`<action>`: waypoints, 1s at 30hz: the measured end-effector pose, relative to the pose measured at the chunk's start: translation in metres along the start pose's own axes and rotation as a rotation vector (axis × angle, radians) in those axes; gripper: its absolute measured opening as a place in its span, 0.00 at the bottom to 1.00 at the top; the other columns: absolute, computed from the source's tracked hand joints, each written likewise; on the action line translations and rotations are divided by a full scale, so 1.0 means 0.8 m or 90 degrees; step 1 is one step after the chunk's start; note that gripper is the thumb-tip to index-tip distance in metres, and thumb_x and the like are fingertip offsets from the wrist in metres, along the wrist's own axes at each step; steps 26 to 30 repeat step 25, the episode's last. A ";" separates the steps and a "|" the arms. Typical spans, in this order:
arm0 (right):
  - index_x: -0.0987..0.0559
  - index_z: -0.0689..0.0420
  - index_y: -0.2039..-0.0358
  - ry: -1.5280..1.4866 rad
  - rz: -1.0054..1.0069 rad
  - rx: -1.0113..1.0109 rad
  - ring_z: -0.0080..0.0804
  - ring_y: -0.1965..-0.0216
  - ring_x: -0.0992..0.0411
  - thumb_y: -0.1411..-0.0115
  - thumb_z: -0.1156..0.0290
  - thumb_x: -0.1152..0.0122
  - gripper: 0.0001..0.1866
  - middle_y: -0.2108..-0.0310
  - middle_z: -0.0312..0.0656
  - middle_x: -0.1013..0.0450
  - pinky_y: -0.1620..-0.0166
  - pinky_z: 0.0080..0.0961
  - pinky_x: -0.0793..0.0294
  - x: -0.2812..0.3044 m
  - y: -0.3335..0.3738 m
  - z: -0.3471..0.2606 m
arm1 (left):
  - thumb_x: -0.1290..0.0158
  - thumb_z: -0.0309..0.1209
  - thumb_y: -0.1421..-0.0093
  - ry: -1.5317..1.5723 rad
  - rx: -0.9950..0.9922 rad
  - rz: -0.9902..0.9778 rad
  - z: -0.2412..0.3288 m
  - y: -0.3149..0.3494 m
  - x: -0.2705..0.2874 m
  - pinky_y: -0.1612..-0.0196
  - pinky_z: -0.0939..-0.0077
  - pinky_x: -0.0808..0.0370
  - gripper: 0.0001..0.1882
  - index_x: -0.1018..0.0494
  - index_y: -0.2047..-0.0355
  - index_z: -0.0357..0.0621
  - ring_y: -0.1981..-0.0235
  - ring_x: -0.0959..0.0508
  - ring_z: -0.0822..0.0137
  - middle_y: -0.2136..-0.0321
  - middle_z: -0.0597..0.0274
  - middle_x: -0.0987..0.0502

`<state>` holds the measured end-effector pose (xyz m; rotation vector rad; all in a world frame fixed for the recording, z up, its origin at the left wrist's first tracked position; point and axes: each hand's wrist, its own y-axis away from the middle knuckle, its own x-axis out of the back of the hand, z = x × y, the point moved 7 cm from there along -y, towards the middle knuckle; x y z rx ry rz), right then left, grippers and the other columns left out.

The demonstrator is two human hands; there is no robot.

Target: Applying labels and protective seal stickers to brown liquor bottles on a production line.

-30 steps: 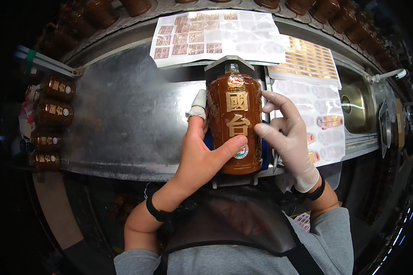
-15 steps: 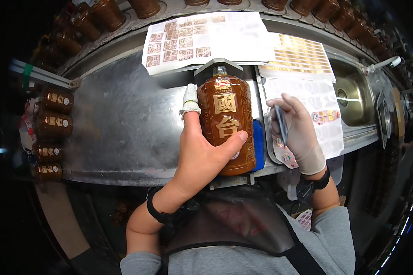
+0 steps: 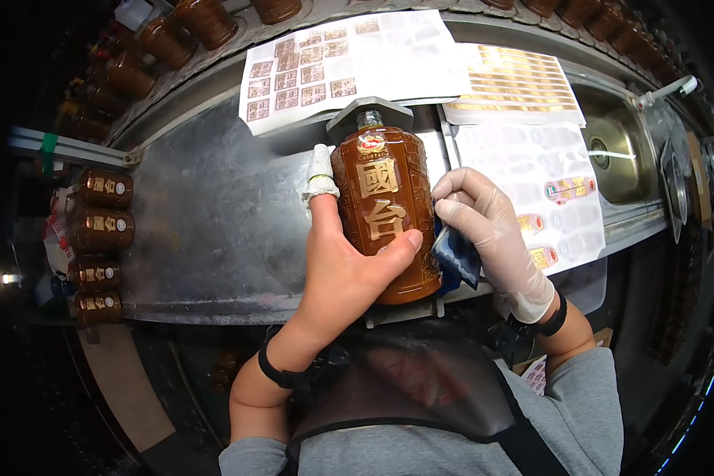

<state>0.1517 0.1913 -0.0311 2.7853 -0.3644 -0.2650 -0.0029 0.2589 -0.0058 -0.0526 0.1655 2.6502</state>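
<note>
A brown glass bottle (image 3: 382,278) with raised gold lettering lies face up, neck away from me, in a metal cradle with a grey angled plate (image 3: 341,125) at its far end. My bare left hand (image 3: 353,246) grips the bottle from the left, thumb across its lower front. A white wrap (image 3: 320,170) covers its index fingertip. My right hand (image 3: 488,218), in a thin translucent glove, is closed at the bottle's right side. From under its fingers hangs a flat dark blue piece (image 3: 457,255) with pale wear marks; its kind is unclear.
Label sheets lie beyond and right of the bottle: a white one with dark gold squares (image 3: 325,71), one with gold strips (image 3: 523,83), one with colourful stickers (image 3: 523,159). A sink (image 3: 611,151) is at right. Brown bottles (image 3: 101,230) stand at left; others line the far edge.
My right hand has moved left from above the sticker sheet to the bottle's right side, bringing the flat blue piece there. The left hand keeps its hold on the bottle.
</note>
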 end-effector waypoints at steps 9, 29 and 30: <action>0.29 0.58 0.61 0.095 0.028 0.006 0.11 0.73 0.39 0.43 0.69 0.32 0.15 0.76 0.27 0.35 0.69 0.13 0.38 -0.007 0.004 -0.007 | 0.37 0.27 0.43 0.118 0.047 -0.030 -0.003 0.004 0.010 0.39 0.67 0.32 0.41 0.50 0.37 0.32 0.42 0.29 0.63 0.43 0.46 0.33; 0.29 0.58 0.61 0.170 0.028 0.038 0.12 0.73 0.37 0.49 0.65 0.25 0.22 0.74 0.30 0.34 0.69 0.13 0.34 -0.008 0.002 -0.009 | 0.41 0.26 0.39 0.142 0.043 -0.066 -0.012 0.004 0.017 0.35 0.63 0.37 0.41 0.53 0.33 0.32 0.36 0.35 0.58 0.38 0.43 0.39; 0.29 0.58 0.61 0.170 0.028 0.038 0.12 0.73 0.37 0.49 0.65 0.25 0.22 0.74 0.30 0.34 0.69 0.13 0.34 -0.008 0.002 -0.009 | 0.41 0.26 0.39 0.142 0.043 -0.066 -0.012 0.004 0.017 0.35 0.63 0.37 0.41 0.53 0.33 0.32 0.36 0.35 0.58 0.38 0.43 0.39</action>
